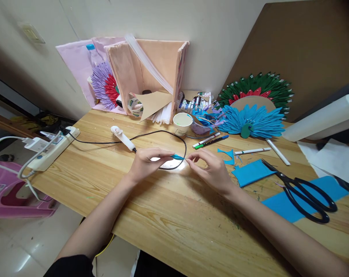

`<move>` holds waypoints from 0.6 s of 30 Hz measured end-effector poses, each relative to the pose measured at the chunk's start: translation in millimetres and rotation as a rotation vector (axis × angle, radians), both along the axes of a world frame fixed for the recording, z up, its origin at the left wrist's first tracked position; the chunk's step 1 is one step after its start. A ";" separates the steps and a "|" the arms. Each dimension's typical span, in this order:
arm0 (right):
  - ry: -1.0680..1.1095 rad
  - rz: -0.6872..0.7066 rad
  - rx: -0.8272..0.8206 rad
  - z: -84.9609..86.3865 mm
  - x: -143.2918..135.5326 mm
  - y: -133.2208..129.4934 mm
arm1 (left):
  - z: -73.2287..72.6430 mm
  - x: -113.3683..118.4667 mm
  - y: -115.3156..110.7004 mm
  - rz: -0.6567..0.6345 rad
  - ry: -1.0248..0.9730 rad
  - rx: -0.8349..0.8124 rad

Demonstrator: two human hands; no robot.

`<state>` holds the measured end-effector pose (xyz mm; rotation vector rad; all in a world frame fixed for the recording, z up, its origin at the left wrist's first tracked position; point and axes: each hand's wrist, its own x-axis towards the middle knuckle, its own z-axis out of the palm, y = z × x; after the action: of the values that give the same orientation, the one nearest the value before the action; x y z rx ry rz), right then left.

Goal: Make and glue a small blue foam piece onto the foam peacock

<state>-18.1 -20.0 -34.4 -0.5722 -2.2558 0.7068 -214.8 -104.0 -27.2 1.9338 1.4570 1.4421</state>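
Note:
Over the middle of the table, my left hand (147,163) pinches a small folded blue felt petal (178,157) between thumb and fingertips. From the other side my right hand (210,169) closes thumb and index finger on the petal's thin pointed end. A white hot glue gun (122,137) lies just beyond my left hand, its black cord looping behind both hands. Right of my right hand are a blue felt piece (253,173), a cut felt scrap (226,156) and black-handled scissors (299,192) resting partly on a longer blue felt strip (289,215).
A paper cup (182,124) and several markers (211,141) stand and lie behind my hands. Farther back are a blue felt fan shape (261,121), a green and red one (278,90) and a peach box (157,65). A power strip (51,150) sits at the left edge.

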 end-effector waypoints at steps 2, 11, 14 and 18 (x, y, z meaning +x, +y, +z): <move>0.007 0.001 0.013 -0.1 -0.2 -0.2 | 0.5 1.1 -0.6 0.016 -0.029 -0.006; 0.009 0.000 0.025 -1.3 -0.5 -0.2 | 4.2 4.7 -2.0 0.061 -0.095 -0.208; 0.001 -0.005 0.011 -1.7 -1.0 0.5 | 5.0 5.1 -1.0 0.052 -0.153 -0.354; -0.011 0.002 0.006 -2.4 -1.5 0.6 | 2.2 7.9 0.6 0.067 -0.271 -0.423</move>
<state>-19.5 -19.4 -36.8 -0.5721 -2.2678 0.6991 -207.0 -103.4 -25.1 1.3922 1.5558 1.2393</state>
